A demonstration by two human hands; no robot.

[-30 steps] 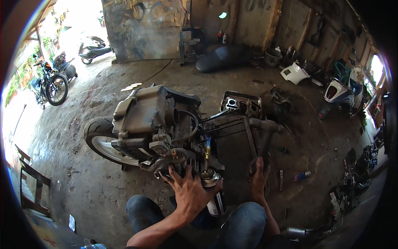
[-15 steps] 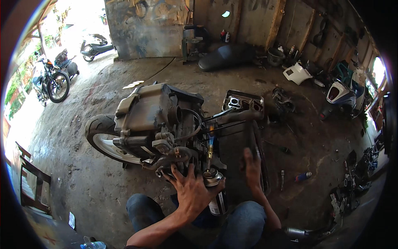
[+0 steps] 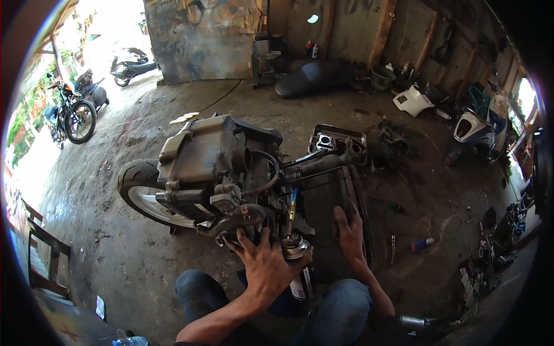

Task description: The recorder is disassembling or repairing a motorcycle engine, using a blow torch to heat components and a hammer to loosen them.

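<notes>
A stripped scooter engine and rear wheel assembly lies on the concrete floor in front of me. My left hand grips the top of a gas torch canister whose brass nozzle points up with a small blue flame at the engine. My right hand rests flat, fingers spread, on the dark scooter frame panel to the right of the torch. My knees in blue jeans sit below the hands.
A rear tyre sticks out to the left. Loose tools and a small bottle lie on the floor at right. A black seat, white body panels and parked motorcycles stand farther off. A wooden frame is at left.
My right hand has slid up and leftward along the frame panel. My left hand stays on the torch canister. The view has shifted slightly lower and closer.
</notes>
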